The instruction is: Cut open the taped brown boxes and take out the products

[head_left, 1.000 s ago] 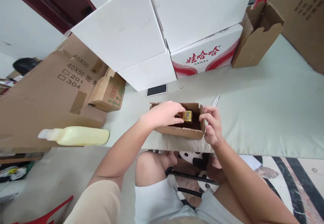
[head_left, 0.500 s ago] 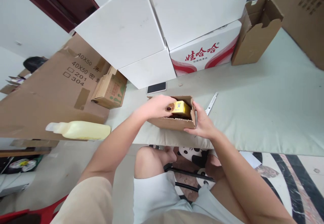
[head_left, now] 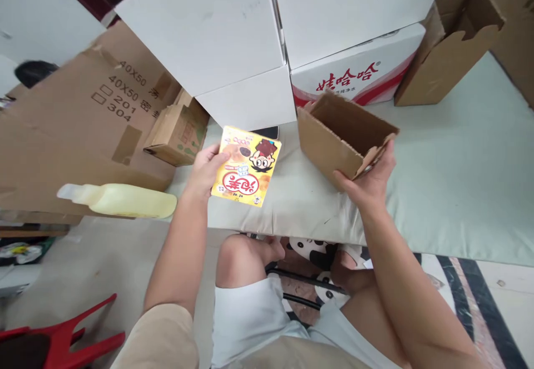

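Note:
Pinched by its left edge, a yellow snack box [head_left: 246,166] with a cartoon face is in my left hand [head_left: 205,170], its printed front turned up toward me. My right hand [head_left: 371,182] grips the near right end of an open-topped cardboard box [head_left: 325,143], which is tilted above the cloth-covered surface. Part of the cardboard box's inside shows and I see nothing in it; its bottom is out of sight. A phone [head_left: 267,132] lies behind the snack box, mostly covered by it.
White cartons [head_left: 246,99] are stacked at the back, one printed in red [head_left: 354,79]. Another open cardboard box [head_left: 442,63] stands at right. At left are a small brown carton [head_left: 179,132], a large carton [head_left: 75,146], a pale yellow bottle [head_left: 129,200] and a red chair [head_left: 62,335].
My left hand has drawn the yellow snack box out of the cardboard box and moved it left. My right hand has lifted and tilted the cardboard box to the right. The utility knife no longer shows.

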{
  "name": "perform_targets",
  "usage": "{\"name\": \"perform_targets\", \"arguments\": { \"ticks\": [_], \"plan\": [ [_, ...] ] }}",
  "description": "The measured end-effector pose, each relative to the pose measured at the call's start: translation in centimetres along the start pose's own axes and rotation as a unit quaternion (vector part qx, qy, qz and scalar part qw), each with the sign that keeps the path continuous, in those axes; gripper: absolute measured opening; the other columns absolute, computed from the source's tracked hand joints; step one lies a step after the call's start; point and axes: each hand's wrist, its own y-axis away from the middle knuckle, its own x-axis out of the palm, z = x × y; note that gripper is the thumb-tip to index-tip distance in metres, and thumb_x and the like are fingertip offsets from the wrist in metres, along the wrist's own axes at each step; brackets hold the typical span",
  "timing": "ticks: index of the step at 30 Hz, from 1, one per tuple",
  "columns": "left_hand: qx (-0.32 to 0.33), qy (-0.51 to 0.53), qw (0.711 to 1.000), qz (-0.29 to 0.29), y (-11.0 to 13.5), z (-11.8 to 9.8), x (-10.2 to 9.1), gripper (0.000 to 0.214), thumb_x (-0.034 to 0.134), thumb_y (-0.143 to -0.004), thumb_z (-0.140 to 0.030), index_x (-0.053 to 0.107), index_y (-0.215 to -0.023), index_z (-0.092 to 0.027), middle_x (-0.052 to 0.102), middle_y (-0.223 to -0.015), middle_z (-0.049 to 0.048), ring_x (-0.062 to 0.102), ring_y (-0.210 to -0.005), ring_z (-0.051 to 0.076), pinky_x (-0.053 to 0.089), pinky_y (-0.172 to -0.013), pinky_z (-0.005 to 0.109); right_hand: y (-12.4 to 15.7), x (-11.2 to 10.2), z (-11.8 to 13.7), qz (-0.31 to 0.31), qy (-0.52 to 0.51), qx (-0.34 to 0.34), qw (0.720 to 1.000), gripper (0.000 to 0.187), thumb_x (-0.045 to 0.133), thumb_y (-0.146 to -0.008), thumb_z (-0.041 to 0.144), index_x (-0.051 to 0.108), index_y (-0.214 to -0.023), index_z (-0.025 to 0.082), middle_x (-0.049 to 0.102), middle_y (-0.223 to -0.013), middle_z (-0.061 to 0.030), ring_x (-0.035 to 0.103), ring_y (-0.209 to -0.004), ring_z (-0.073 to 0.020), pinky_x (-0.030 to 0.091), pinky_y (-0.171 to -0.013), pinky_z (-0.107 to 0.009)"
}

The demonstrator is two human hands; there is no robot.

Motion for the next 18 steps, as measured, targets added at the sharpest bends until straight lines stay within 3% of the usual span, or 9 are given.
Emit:
{"name": "perform_targets", "arguments": {
  "ticks": [4, 6, 8, 9, 11, 13, 15, 17, 18],
  "plan": [
    [-0.153, 0.042, 0.986, 0.047, 0.7, 4.2, 0.1, 0.050, 0.085, -0.060, -0.043, 0.072, -0.098, -0.013, 0.077, -0.078, 0.0079, 0.074, -0.064, 0.024, 0.059, -0.057, 0.031, 0.1, -2.7, 2.6, -0.130, 0.022, -0.015, 0.991, 0.110, 0.072, -0.076, 0.061, 0.014, -0.160, 0.021, 0.021, -0.161, -0.0209, 0.021, -0.153, -0.0464, 0.021, -0.122, -0.070],
    [-0.192, 0.056, 0.975, 0.098, 1.4, 5.4, 0.2, 0.050, 0.086, -0.061, -0.043, 0.073, -0.100, -0.014, 0.079, -0.082, 0.0092, 0.073, -0.064, 0.022, 0.058, -0.057, 0.029, 1.0, -4.1, 5.3, -0.197, 0.006, -0.027, 0.980, 0.079, 0.060, -0.087, 0.060, 0.033, -0.152, 0.024, 0.038, -0.150, -0.0197, 0.036, -0.145, -0.0436, 0.028, -0.120, -0.067],
    [-0.209, 0.035, 0.960, 0.182, 2.1, 6.1, 0.6, 0.050, 0.085, -0.064, -0.041, 0.074, -0.105, -0.016, 0.080, -0.088, 0.0097, 0.074, -0.067, 0.022, 0.056, -0.057, 0.028, 2.4, -4.7, 8.3, -0.183, -0.040, -0.046, 0.981, 0.052, 0.050, -0.095, 0.056, 0.047, -0.139, 0.028, 0.053, -0.129, -0.0170, 0.053, -0.128, -0.0391, 0.039, -0.112, -0.065],
    [-0.207, 0.010, 0.950, 0.233, 2.5, 6.3, 1.0, 0.048, 0.084, -0.066, -0.040, 0.075, -0.107, -0.017, 0.080, -0.090, 0.0094, 0.074, -0.068, 0.022, 0.055, -0.057, 0.028, 3.1, -4.6, 9.5, -0.119, -0.070, -0.058, 0.989, 0.045, 0.049, -0.096, 0.054, 0.051, -0.133, 0.029, 0.057, -0.122, -0.0155, 0.057, -0.122, -0.0376, 0.042, -0.109, -0.064],
    [-0.175, -0.059, 0.920, 0.345, 3.1, 6.2, 2.0, 0.043, 0.082, -0.068, -0.035, 0.077, -0.107, -0.019, 0.080, -0.093, 0.0081, 0.074, -0.071, 0.021, 0.054, -0.058, 0.027, 4.2, -3.5, 11.4, 0.089, -0.119, -0.067, 0.987, 0.046, 0.058, -0.092, 0.051, 0.054, -0.133, 0.029, 0.059, -0.126, -0.0148, 0.059, -0.121, -0.0362, 0.047, -0.106, -0.061],
    [-0.123, -0.123, 0.881, 0.440, 3.4, 5.7, 3.1, 0.037, 0.082, -0.068, -0.030, 0.079, -0.104, -0.021, 0.080, -0.093, 0.0062, 0.073, -0.073, 0.021, 0.052, -0.060, 0.026, 4.7, -1.9, 12.0, 0.314, -0.147, -0.029, 0.938, 0.067, 0.072, -0.081, 0.052, 0.051, -0.139, 0.025, 0.059, -0.134, -0.0162, 0.062, -0.118, -0.0346, 0.053, -0.099, -0.056],
    [-0.084, -0.162, 0.851, 0.492, 3.5, 4.8, 3.8, 0.033, 0.081, -0.068, -0.027, 0.079, -0.101, -0.022, 0.080, -0.091, 0.0045, 0.072, -0.072, 0.020, 0.051, -0.061, 0.026, 4.6, -0.5, 11.7, 0.488, -0.174, 0.038, 0.854, 0.076, 0.077, -0.074, 0.052, 0.052, -0.139, 0.022, 0.065, -0.127, -0.0152, 0.067, -0.103, -0.0300, 0.058, -0.087, -0.048],
    [-0.074, -0.170, 0.854, 0.486, 3.3, 4.0, 3.6, 0.031, 0.081, -0.069, -0.027, 0.079, -0.100, -0.023, 0.079, -0.089, 0.0039, 0.072, -0.073, 0.020, 0.051, -0.063, 0.027, 4.1, 0.2, 11.0, 0.568, -0.193, 0.088, 0.795, 0.059, 0.075, -0.076, 0.052, 0.062, -0.124, 0.020, 0.071, -0.108, -0.0097, 0.068, -0.090, -0.0248, 0.058, -0.079, -0.041],
    [-0.070, -0.163, 0.871, 0.457, 3.1, 3.7, 3.2, 0.031, 0.082, -0.069, -0.028, 0.079, -0.100, -0.023, 0.079, -0.092, 0.0043, 0.072, -0.077, 0.021, 0.052, -0.066, 0.028, 3.9, 0.4, 10.6, 0.569, -0.199, 0.107, 0.791, 0.049, 0.074, -0.078, 0.052, 0.065, -0.114, 0.020, 0.071, -0.101, -0.0075, 0.068, -0.088, -0.0235, 0.057, -0.078, -0.039]
  ]
}}
